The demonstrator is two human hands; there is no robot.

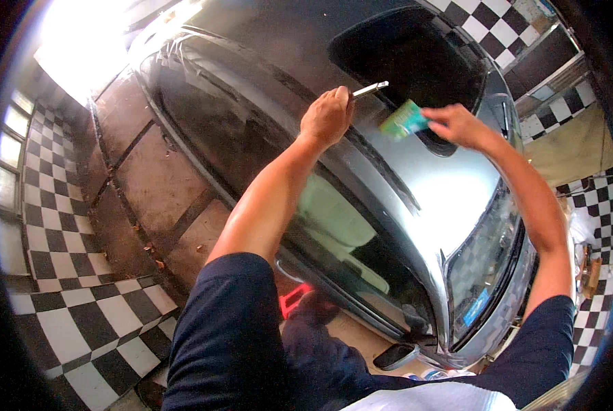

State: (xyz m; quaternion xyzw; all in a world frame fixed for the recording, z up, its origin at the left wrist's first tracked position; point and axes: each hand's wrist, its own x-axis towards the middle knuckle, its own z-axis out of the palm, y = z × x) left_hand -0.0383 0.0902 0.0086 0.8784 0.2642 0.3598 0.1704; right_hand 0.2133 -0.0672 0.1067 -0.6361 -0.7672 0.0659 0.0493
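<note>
I look down on the roof of a silver-grey car (416,178). My left hand (327,115) is closed around a thin metal tool (369,88) whose tip points toward the dark sunroof opening (409,61). My right hand (457,125) pinches a small green card-like pad (403,121) against the roof, just at the near edge of that opening. The two hands are a short distance apart, with the roof trim strip running below them.
The side window (347,240) and windscreen (481,260) lie below my arms, with a side mirror (395,356) near my chest. Black-and-white checkered walls (59,240) stand on the left and at upper right. A grimy tiled floor (155,178) runs beside the car. Bright glare fills the upper left.
</note>
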